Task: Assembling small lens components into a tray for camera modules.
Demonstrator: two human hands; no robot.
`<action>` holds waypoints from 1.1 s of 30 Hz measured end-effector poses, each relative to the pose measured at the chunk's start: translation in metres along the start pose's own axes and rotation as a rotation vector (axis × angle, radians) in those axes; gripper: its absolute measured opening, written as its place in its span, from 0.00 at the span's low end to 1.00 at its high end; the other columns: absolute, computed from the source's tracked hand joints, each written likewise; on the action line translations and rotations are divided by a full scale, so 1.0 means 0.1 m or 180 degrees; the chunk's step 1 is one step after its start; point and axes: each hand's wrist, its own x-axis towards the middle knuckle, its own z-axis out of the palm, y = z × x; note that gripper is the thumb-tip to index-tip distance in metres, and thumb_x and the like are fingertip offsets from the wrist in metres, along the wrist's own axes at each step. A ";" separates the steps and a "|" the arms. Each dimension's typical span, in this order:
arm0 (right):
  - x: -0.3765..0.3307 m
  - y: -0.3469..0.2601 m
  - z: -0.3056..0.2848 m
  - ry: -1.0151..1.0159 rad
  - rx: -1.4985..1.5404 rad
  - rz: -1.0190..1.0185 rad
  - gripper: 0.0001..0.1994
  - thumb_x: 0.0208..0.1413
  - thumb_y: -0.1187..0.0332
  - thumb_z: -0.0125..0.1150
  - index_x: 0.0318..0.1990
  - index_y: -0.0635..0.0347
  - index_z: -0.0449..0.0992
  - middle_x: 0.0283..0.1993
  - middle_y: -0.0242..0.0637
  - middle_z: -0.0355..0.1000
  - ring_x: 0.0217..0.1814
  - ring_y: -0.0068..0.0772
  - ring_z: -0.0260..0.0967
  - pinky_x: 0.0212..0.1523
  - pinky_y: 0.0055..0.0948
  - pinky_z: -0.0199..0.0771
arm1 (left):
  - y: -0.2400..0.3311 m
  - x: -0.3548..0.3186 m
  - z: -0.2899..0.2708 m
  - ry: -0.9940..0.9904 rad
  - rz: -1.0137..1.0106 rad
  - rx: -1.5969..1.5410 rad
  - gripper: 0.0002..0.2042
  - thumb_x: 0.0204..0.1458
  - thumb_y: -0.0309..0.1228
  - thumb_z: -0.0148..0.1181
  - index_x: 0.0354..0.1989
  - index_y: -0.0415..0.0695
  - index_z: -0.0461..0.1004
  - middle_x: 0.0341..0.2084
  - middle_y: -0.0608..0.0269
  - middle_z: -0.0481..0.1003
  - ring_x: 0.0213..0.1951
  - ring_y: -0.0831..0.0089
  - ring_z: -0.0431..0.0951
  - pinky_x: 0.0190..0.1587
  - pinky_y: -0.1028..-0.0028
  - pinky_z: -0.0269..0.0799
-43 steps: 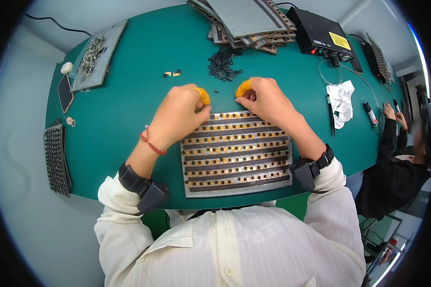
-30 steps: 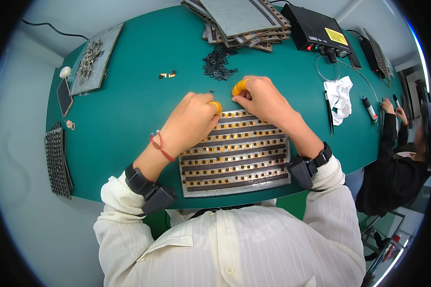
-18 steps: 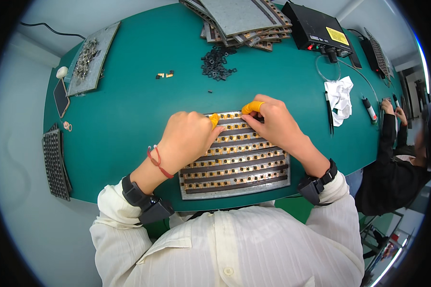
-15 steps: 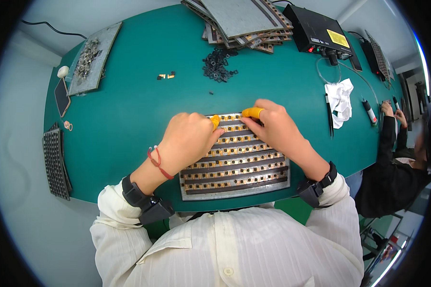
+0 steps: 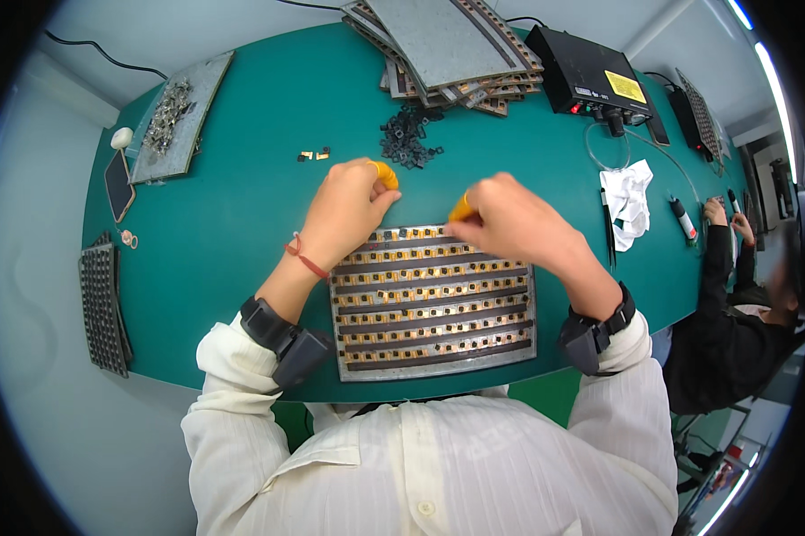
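Observation:
A metal tray (image 5: 437,364) lies in front of me, lined with rows of small black and gold-coloured parts between dark strips. Beyond its far left corner hovers my left hand (image 5: 350,201), a yellow finger cot on the index finger, thumb and finger closed together. What they may hold is too small to make out. My right hand (image 5: 514,219), also wearing a yellow cot, is closed in a pinch at the tray's far edge; its fingertips hide whatever is between them. Two black and gold pieces (image 5: 315,155) lie past my left hand.
Ahead sits a heap of small black parts (image 5: 409,136) before stacked trays (image 5: 456,45). A black control box (image 5: 588,73), white cloth (image 5: 628,204) and tweezers (image 5: 608,228) are right. At left are a plate of metal bits (image 5: 197,107) and a phone (image 5: 119,186). A co-worker (image 5: 733,322) sits right.
My left hand has moved away from the tray's far row, forward and left. My right hand stays by the far edge. A small dark piece beyond the tray no longer shows.

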 end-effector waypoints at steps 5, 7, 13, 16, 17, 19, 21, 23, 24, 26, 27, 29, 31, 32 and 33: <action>0.40 0.16 0.11 0.0758 0.0556 0.0398 0.12 0.49 0.67 0.70 0.33 0.71 0.81 0.28 0.50 0.78 0.30 0.45 0.78 0.34 0.36 0.77 | 0.07 -0.11 -0.11 -0.0171 -0.0278 0.0089 0.08 0.48 0.25 0.67 0.34 0.32 0.81 0.26 0.52 0.78 0.28 0.65 0.79 0.32 0.71 0.74; 0.48 0.12 0.16 0.0776 0.0581 0.0504 0.12 0.48 0.68 0.70 0.33 0.71 0.81 0.27 0.48 0.78 0.29 0.44 0.78 0.34 0.36 0.77 | 0.03 -0.13 -0.11 0.0019 -0.0222 0.0356 0.08 0.48 0.25 0.66 0.35 0.33 0.81 0.27 0.51 0.79 0.28 0.65 0.79 0.33 0.70 0.74; 0.51 0.13 0.25 0.0970 0.0528 0.0152 0.10 0.48 0.71 0.70 0.34 0.72 0.80 0.27 0.48 0.77 0.29 0.43 0.78 0.33 0.35 0.76 | -0.10 -0.20 -0.16 0.0347 -0.0209 0.0382 0.09 0.49 0.23 0.65 0.38 0.33 0.80 0.29 0.50 0.80 0.30 0.64 0.80 0.35 0.69 0.75; 0.38 0.09 0.23 0.0543 0.0517 0.0045 0.10 0.50 0.72 0.68 0.37 0.72 0.81 0.26 0.43 0.78 0.27 0.30 0.76 0.31 0.28 0.75 | -0.06 -0.21 -0.15 0.0316 -0.0210 0.0219 0.10 0.49 0.23 0.65 0.39 0.33 0.80 0.29 0.50 0.80 0.30 0.63 0.80 0.35 0.69 0.75; 0.36 0.12 0.25 0.0567 0.0541 -0.0025 0.10 0.50 0.73 0.68 0.38 0.72 0.81 0.27 0.44 0.78 0.28 0.29 0.76 0.32 0.27 0.75 | -0.03 -0.20 -0.13 0.0269 -0.0257 0.0074 0.10 0.48 0.23 0.65 0.39 0.32 0.79 0.29 0.51 0.80 0.31 0.63 0.80 0.36 0.69 0.75; 0.30 0.13 0.24 0.0587 0.0564 -0.0089 0.10 0.50 0.74 0.67 0.39 0.72 0.81 0.28 0.44 0.78 0.29 0.29 0.76 0.32 0.27 0.76 | 0.03 -0.18 -0.09 0.0229 -0.0209 0.0130 0.10 0.48 0.23 0.65 0.38 0.32 0.80 0.29 0.51 0.79 0.31 0.63 0.80 0.36 0.69 0.75; 0.24 0.11 0.17 0.0658 0.0628 0.0128 0.10 0.51 0.75 0.67 0.40 0.72 0.81 0.29 0.45 0.78 0.30 0.29 0.76 0.34 0.26 0.76 | 0.03 -0.17 -0.07 0.0191 -0.0163 0.0190 0.09 0.48 0.23 0.66 0.37 0.32 0.80 0.28 0.52 0.79 0.31 0.62 0.81 0.36 0.69 0.76; 0.21 0.16 0.16 0.0649 0.0634 0.0162 0.11 0.51 0.75 0.67 0.41 0.72 0.81 0.29 0.45 0.78 0.30 0.29 0.76 0.34 0.26 0.76 | 0.01 -0.14 -0.04 0.0196 0.0083 0.0487 0.09 0.48 0.25 0.67 0.35 0.32 0.80 0.26 0.53 0.77 0.29 0.60 0.80 0.34 0.67 0.75; 0.20 0.18 0.16 0.0645 0.0640 0.0192 0.11 0.51 0.75 0.67 0.41 0.71 0.81 0.28 0.45 0.78 0.29 0.28 0.76 0.34 0.26 0.76 | 0.03 -0.14 -0.04 0.0185 0.0088 0.0478 0.09 0.48 0.25 0.67 0.35 0.32 0.80 0.26 0.53 0.77 0.29 0.60 0.80 0.34 0.67 0.75; 0.20 0.17 0.18 0.0644 0.0656 0.0163 0.11 0.50 0.74 0.68 0.40 0.71 0.81 0.28 0.44 0.78 0.29 0.29 0.76 0.33 0.27 0.76 | 0.06 -0.14 -0.07 0.0159 0.0223 0.0938 0.09 0.47 0.27 0.68 0.32 0.33 0.81 0.24 0.53 0.76 0.28 0.58 0.79 0.33 0.65 0.74; 0.21 0.15 0.20 0.0643 0.0672 0.0119 0.11 0.50 0.73 0.68 0.39 0.71 0.81 0.27 0.44 0.78 0.28 0.30 0.76 0.32 0.27 0.76 | 0.06 -0.14 -0.07 0.0151 0.0225 0.0936 0.09 0.47 0.27 0.68 0.32 0.33 0.81 0.24 0.53 0.76 0.28 0.58 0.79 0.33 0.65 0.74; 0.24 0.06 0.22 0.0629 0.0654 0.0143 0.10 0.50 0.73 0.68 0.37 0.72 0.80 0.28 0.47 0.78 0.29 0.36 0.77 0.33 0.31 0.76 | 0.07 -0.15 -0.06 0.0266 0.0358 0.1013 0.08 0.46 0.28 0.67 0.29 0.33 0.80 0.23 0.54 0.76 0.27 0.57 0.78 0.31 0.64 0.73; 0.27 0.01 0.25 0.0617 0.0636 0.0164 0.09 0.49 0.72 0.68 0.34 0.72 0.80 0.28 0.49 0.77 0.30 0.43 0.78 0.33 0.35 0.77 | 0.08 -0.16 -0.07 0.0256 0.0310 0.0991 0.08 0.46 0.28 0.67 0.28 0.33 0.79 0.23 0.54 0.76 0.27 0.57 0.78 0.31 0.64 0.73; 0.30 0.01 0.28 0.0635 0.0480 0.0224 0.10 0.49 0.72 0.69 0.35 0.72 0.80 0.27 0.46 0.77 0.28 0.38 0.77 0.32 0.32 0.76 | 0.07 -0.16 -0.07 0.0256 0.0251 0.0976 0.08 0.46 0.27 0.67 0.26 0.34 0.79 0.24 0.54 0.76 0.27 0.57 0.78 0.31 0.64 0.73; 0.32 0.01 0.31 0.0652 0.0323 0.0283 0.11 0.49 0.71 0.70 0.35 0.72 0.80 0.26 0.44 0.77 0.27 0.32 0.76 0.30 0.29 0.76 | 0.07 -0.16 -0.07 0.0256 0.0247 0.0983 0.08 0.46 0.27 0.67 0.26 0.34 0.79 0.24 0.54 0.76 0.27 0.57 0.78 0.31 0.64 0.73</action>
